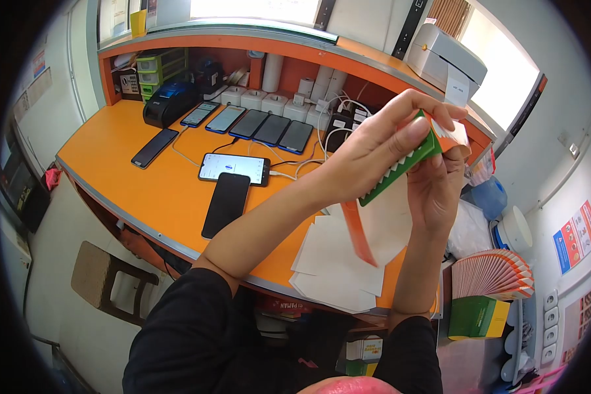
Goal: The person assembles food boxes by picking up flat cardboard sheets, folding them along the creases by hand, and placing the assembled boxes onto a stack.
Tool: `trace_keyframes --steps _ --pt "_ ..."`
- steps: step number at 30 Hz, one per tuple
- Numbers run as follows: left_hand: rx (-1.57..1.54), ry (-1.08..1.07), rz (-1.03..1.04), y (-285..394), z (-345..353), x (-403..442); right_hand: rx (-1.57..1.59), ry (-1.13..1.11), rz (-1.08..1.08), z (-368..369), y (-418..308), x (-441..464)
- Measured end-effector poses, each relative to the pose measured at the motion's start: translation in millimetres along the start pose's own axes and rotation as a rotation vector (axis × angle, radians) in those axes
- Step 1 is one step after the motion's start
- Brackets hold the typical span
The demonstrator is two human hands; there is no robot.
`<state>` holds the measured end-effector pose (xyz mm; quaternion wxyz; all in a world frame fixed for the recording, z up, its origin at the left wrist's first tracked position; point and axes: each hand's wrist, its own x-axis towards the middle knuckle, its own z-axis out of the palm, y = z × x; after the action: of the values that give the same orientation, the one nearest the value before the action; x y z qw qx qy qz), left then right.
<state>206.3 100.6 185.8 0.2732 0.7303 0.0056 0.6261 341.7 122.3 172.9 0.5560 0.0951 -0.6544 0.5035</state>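
Observation:
Raised at the right, both my hands hold a folded green, orange and white card [404, 169] with a white zigzag pattern along its green edge. My left hand [374, 141] grips it from above, thumb on the green face. My right hand [435, 187] is closed on it from below, its fingers partly hidden. An orange strip [359, 236] hangs beneath the card; whether it belongs to the card I cannot tell. Below lie several overlapping white sheets [338, 259] on the orange desk [111, 148].
Several phones [249, 123] lie across the desk, some cabled. One black phone [226, 205] overlaps a lit phone [233, 169]. A black printer [171, 103] and white power adapters [253, 100] stand behind. At right are fanned orange-and-white cards [492, 274] and a green-yellow box [477, 317]; a stool [102, 279] stands left.

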Motion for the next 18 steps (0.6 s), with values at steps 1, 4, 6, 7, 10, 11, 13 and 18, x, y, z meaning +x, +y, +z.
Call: trace_keyframes --steps 1,4,6,7,10,11,13,18 --pt "0.023 0.007 0.020 -0.2 1.6 -1.4 0.004 -0.020 0.003 -1.2 -0.8 0.3" --pt "0.078 -0.006 0.081 -0.1 3.0 -1.1 0.010 -0.083 0.005 -4.9 -2.0 0.7" --pt "0.131 -0.015 0.141 -2.6 3.5 -0.5 0.022 -0.077 0.017 -4.0 -4.2 -0.3" --pt "0.168 -0.015 0.182 -7.3 3.3 0.5 0.029 -0.072 0.023 -3.8 -4.8 -1.0" --pt "0.229 -0.022 0.168 -0.6 3.9 -2.0 0.024 -0.050 0.039 -3.0 -6.9 -2.5" --pt "0.232 -0.021 0.161 0.3 4.1 -2.4 0.008 -0.030 0.046 -1.7 -7.8 -2.9" --pt "0.229 -0.014 0.166 -2.0 4.5 -2.7 -0.067 0.060 0.065 6.8 -12.1 -2.7" --pt "0.224 -0.015 0.188 -5.2 4.2 -3.3 -0.063 0.060 0.093 7.1 -14.6 -4.5"
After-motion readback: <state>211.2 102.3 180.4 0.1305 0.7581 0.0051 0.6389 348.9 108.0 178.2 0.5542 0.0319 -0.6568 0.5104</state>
